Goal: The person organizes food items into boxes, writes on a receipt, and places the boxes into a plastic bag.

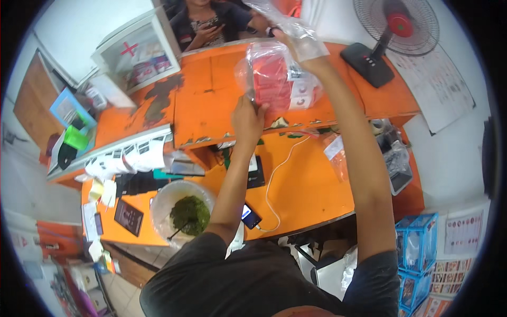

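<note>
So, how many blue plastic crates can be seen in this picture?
2: an upper crate at the lower right, and a lower crate beneath it. Others could be hidden beyond the fisheye's edge.

The packages were red, with white labels marked in black; their bag was colourless. The counter was orange with dark brown patches, the fan black with a red hub, my shirt dark grey.

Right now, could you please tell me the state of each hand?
Left hand: looks closed on the lower left side of the clear plastic bag.
Right hand: by the bag's top, veiled by plastic; grip cannot be told.
</note>
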`<move>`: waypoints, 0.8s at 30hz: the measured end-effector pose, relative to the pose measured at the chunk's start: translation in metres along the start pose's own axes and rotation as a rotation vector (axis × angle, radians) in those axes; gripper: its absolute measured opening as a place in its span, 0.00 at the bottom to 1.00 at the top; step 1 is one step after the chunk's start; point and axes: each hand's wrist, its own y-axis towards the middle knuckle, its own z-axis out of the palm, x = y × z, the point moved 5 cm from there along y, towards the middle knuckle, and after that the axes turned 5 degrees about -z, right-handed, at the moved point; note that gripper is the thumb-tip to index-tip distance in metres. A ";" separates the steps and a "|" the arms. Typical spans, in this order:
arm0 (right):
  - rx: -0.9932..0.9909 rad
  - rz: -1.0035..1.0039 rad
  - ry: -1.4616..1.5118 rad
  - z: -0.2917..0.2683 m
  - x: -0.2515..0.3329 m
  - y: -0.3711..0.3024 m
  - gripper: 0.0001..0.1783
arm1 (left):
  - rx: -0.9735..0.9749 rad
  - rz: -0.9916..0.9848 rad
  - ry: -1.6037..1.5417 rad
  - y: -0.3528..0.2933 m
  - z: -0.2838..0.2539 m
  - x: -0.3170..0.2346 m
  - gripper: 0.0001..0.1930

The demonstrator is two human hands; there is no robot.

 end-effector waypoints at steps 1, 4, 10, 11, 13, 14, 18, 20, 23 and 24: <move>0.029 0.110 0.101 0.000 0.004 -0.018 0.26 | 0.012 -0.007 -0.038 0.001 0.003 0.008 0.22; 0.015 0.155 -0.368 -0.013 0.018 -0.074 0.32 | 0.004 -0.048 -0.047 0.012 0.008 0.029 0.21; -0.192 0.433 0.050 0.011 -0.022 -0.120 0.43 | -0.100 0.209 -0.112 0.049 0.030 0.009 0.19; -0.280 0.333 -0.016 0.020 -0.030 -0.120 0.42 | -0.011 0.145 -0.131 0.058 0.035 0.010 0.20; -0.235 0.429 0.059 0.036 -0.037 -0.114 0.41 | 0.007 0.210 -0.149 0.075 0.036 0.023 0.22; -0.186 0.475 0.091 0.038 -0.029 -0.098 0.40 | 0.032 0.273 -0.172 0.102 0.031 0.054 0.20; -0.592 0.156 0.031 0.003 -0.014 -0.169 0.42 | 0.286 0.559 -0.189 0.080 0.073 -0.025 0.19; -0.697 0.286 -0.108 0.013 0.046 -0.214 0.27 | 0.314 0.561 -0.098 0.066 0.052 -0.031 0.19; -0.349 0.625 0.227 0.030 0.163 -0.343 0.13 | 0.241 0.458 -0.029 0.036 0.017 -0.016 0.19; -0.252 0.765 0.341 0.012 0.215 -0.384 0.11 | 0.174 0.427 -0.045 0.020 0.000 -0.011 0.19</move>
